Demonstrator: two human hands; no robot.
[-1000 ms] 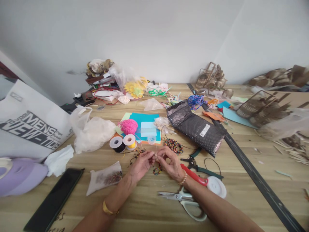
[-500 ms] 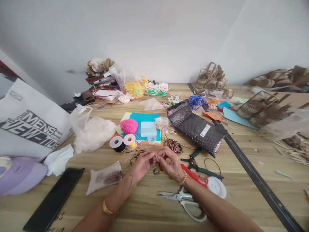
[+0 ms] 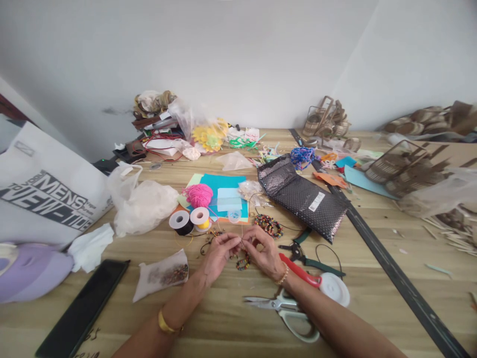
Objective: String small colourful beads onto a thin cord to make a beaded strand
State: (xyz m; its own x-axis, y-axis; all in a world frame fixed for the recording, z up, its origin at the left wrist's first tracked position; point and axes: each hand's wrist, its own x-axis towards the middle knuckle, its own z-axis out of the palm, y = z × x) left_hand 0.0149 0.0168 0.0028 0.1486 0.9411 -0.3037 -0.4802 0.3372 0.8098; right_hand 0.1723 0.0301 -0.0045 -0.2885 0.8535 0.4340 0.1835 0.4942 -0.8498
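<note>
Pink yarn ball, teal paper, black spool & yellow spool, multicolour bead bracelet, red-handled pliers, black dotted mailer, light wood-grain counter.

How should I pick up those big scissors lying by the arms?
Probably best by the pale handle loops of the scissors, coming from the near right. The closed blades point left and lie flat on the table, so the rounded loops are the safe end. The person's right forearm partly covers them.
</note>
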